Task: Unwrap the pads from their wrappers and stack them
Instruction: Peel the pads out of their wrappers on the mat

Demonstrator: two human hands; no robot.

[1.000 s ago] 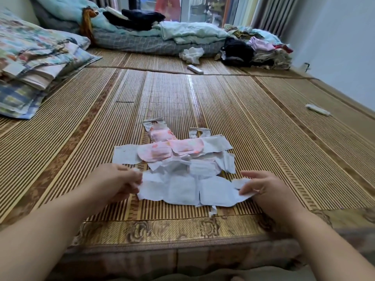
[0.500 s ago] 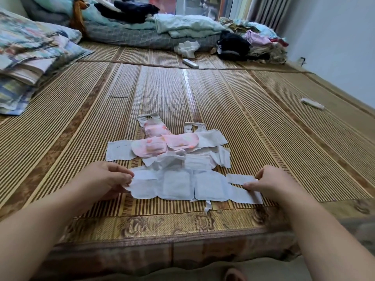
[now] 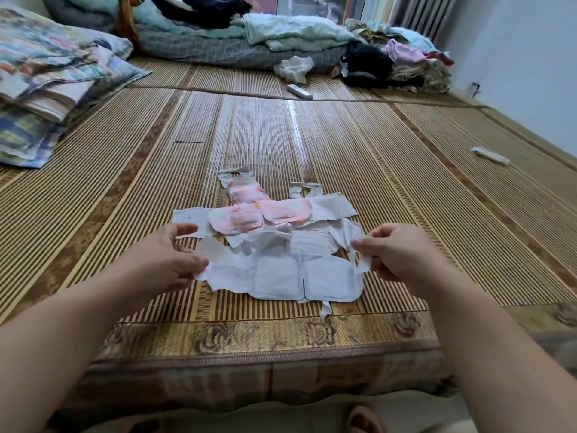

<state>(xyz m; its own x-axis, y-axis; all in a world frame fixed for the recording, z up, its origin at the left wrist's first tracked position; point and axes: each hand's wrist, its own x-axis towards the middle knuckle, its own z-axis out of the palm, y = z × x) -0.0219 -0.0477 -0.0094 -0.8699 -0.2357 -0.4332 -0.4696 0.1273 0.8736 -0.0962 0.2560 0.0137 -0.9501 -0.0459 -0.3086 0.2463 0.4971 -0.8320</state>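
Note:
A white unfolded pad (image 3: 281, 276) lies flat near the front edge of the bamboo mat (image 3: 390, 189). My left hand (image 3: 165, 260) pinches its left end between thumb and fingers. My right hand (image 3: 396, 254) pinches a thin white strip (image 3: 363, 264) at the pad's right end, lifted slightly off the mat. Behind the pad lie crumpled white wrappers (image 3: 296, 235) and pink-patterned opened pads (image 3: 259, 214), overlapping in a loose pile.
Folded patterned blankets (image 3: 53, 89) sit at the left. Bedding and clothes (image 3: 312, 39) line the far end. A white remote (image 3: 299, 91) and a wrapped white packet (image 3: 490, 155) lie on the mat farther off. The bed's front edge (image 3: 249, 357) is just below the pad.
My right hand has lifted the strip from the mat and moved it up and inward. My left hand rose a little with the pad's left end. The camera moved closer.

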